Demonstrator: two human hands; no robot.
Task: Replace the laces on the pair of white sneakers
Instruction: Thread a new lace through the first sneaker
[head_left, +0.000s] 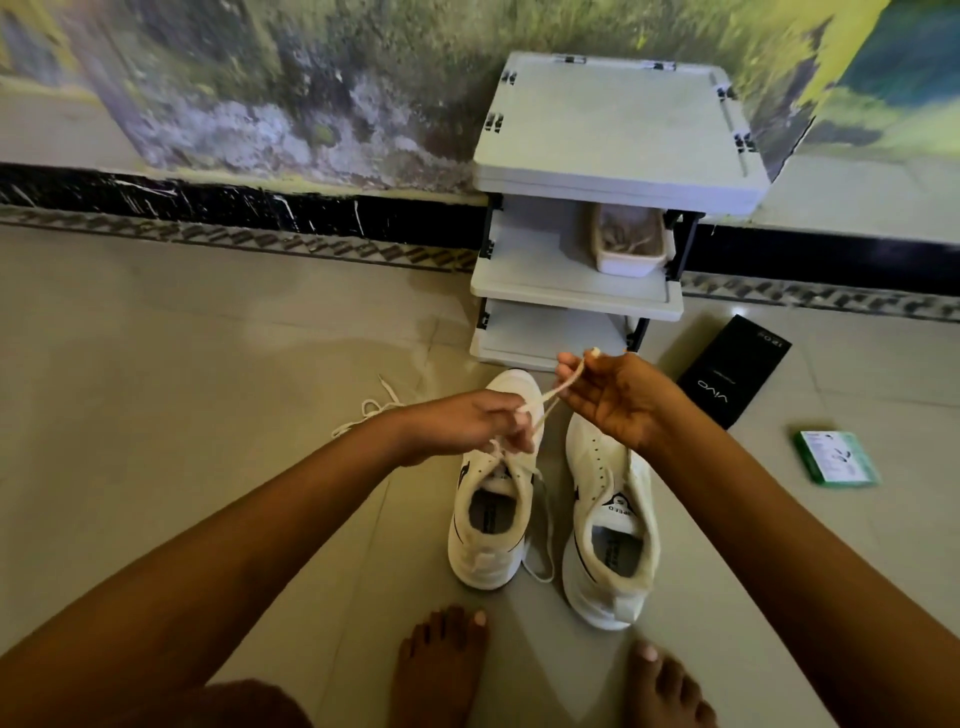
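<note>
Two white sneakers stand side by side on the tiled floor, toes pointing away from me. Above the left sneaker (491, 525) my left hand (467, 423) pinches a white lace (545, 405) just over the eyelets. The lace runs up and right to my right hand (618, 397), which pinches its end between thumb and fingers. That hand hovers over the toe of the right sneaker (610, 525), which shows no lace. A loop of lace (540, 556) hangs down between the two shoes.
A loose white lace (369, 410) lies on the floor left of the shoes. A grey three-shelf rack (613, 171) stands against the wall and holds a white tub (631, 241). A black phone box (735, 371) and a green box (836, 457) lie to the right. My bare feet (441, 670) are below.
</note>
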